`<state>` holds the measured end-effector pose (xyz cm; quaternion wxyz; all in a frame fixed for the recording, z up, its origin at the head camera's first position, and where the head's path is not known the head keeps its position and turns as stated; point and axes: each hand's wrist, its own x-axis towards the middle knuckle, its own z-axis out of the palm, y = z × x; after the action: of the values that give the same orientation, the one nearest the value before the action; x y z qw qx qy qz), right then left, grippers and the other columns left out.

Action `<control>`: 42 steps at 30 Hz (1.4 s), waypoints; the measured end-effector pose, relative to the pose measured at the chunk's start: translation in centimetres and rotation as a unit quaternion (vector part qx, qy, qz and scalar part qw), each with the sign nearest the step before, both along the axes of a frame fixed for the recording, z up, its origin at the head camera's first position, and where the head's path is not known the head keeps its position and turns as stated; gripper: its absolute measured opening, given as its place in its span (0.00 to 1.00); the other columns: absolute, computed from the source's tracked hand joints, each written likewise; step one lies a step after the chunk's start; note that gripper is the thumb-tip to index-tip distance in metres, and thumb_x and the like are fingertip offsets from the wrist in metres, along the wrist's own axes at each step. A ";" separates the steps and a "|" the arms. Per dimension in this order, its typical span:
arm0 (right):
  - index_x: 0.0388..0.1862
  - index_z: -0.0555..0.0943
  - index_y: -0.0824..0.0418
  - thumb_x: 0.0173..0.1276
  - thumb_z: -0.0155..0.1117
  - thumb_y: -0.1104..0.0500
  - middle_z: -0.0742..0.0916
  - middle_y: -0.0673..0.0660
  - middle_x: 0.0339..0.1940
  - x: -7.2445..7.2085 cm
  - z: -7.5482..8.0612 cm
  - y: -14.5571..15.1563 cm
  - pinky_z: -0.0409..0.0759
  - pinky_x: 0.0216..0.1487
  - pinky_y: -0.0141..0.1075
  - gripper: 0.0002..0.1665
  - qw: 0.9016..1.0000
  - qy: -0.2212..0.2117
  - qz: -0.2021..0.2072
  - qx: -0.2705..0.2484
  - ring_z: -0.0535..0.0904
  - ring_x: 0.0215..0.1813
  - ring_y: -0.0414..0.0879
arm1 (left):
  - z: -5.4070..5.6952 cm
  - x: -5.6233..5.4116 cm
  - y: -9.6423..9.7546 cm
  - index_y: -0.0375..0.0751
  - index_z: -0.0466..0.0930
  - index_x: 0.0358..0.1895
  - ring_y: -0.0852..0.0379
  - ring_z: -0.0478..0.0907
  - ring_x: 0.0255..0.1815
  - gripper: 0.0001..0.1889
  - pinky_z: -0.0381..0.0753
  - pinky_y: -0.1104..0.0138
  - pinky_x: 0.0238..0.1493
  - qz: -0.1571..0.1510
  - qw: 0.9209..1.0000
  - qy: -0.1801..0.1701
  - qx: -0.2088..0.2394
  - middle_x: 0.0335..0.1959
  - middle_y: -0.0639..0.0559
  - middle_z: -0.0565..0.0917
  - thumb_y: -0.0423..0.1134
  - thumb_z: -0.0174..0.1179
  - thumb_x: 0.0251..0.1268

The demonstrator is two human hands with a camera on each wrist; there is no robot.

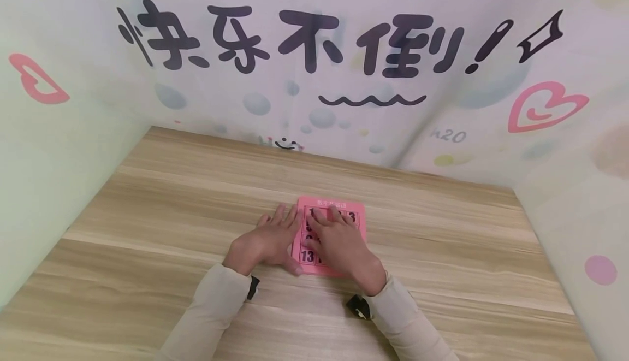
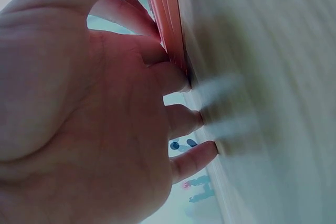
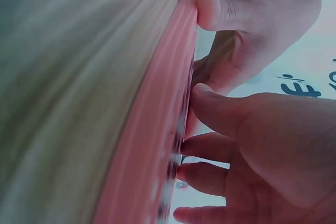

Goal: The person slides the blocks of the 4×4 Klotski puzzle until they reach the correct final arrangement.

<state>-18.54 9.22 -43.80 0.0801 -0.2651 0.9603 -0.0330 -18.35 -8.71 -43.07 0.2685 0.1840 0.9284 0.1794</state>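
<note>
A pink number sliding puzzle point(image 1: 355, 206) lies flat on the wooden table, with tiles 1, 3 and 13 readable between the fingers. My left hand point(image 1: 272, 239) rests along its left side, the thumb on the near left corner. In the left wrist view, the fingertips point(image 2: 195, 161) of that hand touch the table beside the puzzle's pink side wall point(image 2: 167, 11). Over the tiles lies my right hand point(image 1: 339, 243), fingers spread and fingertips on the number face; it hides many of the tiles. The right wrist view has its thumb point(image 3: 220, 109) at the puzzle's top face.
The wooden table point(image 1: 172, 197) extends around the puzzle on all sides. Behind it hangs a white printed backdrop point(image 1: 344, 123) with large dark characters, and light walls stand at left and right. A black strap point(image 1: 358, 306) shows under the right sleeve.
</note>
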 end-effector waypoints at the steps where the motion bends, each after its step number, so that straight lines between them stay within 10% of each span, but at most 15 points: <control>1: 0.75 0.67 0.53 0.73 0.56 0.39 0.69 0.54 0.76 0.0 0.0 0.0 0.58 0.76 0.59 0.37 1.000 -0.001 0.002 -0.003 0.59 0.78 0.63 | 0.0 0.0 0.0 0.39 0.41 0.80 0.41 0.28 0.82 0.63 0.37 0.43 0.79 -0.001 1.000 0.000 -0.001 0.82 0.44 0.40 0.57 0.74 0.48; 14: 0.76 0.67 0.48 0.75 0.51 0.38 0.70 0.52 0.76 -0.4 1.4 1.6 0.63 0.72 0.62 0.35 1.000 -0.001 -0.004 0.009 0.59 0.77 0.64 | 0.0 0.0 0.0 0.38 0.40 0.80 0.40 0.28 0.81 0.64 0.36 0.44 0.79 0.002 1.000 -0.002 0.009 0.82 0.43 0.38 0.57 0.74 0.48; 27: 0.77 0.65 0.50 0.76 0.53 0.42 0.61 0.55 0.80 -0.9 3.0 4.4 0.53 0.77 0.61 0.34 0.990 -0.121 -0.058 0.048 0.47 0.81 0.64 | -0.1 0.1 -0.1 0.38 0.39 0.80 0.41 0.27 0.81 0.64 0.34 0.45 0.79 0.010 1.000 -0.005 0.021 0.82 0.44 0.36 0.55 0.75 0.47; 42: 0.76 0.67 0.49 0.79 0.49 0.50 0.65 0.55 0.79 -0.6 2.9 4.0 0.62 0.74 0.59 0.28 0.994 -0.075 -0.038 0.071 0.56 0.79 0.63 | -0.1 0.2 -0.1 0.38 0.40 0.80 0.41 0.28 0.82 0.64 0.34 0.45 0.79 0.013 1.000 -0.007 0.023 0.82 0.44 0.36 0.55 0.75 0.48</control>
<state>-19.19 13.20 -40.92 0.1692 -0.2185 0.9610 0.0121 -18.17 -8.83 -43.15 0.2684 0.1769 0.9243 0.2057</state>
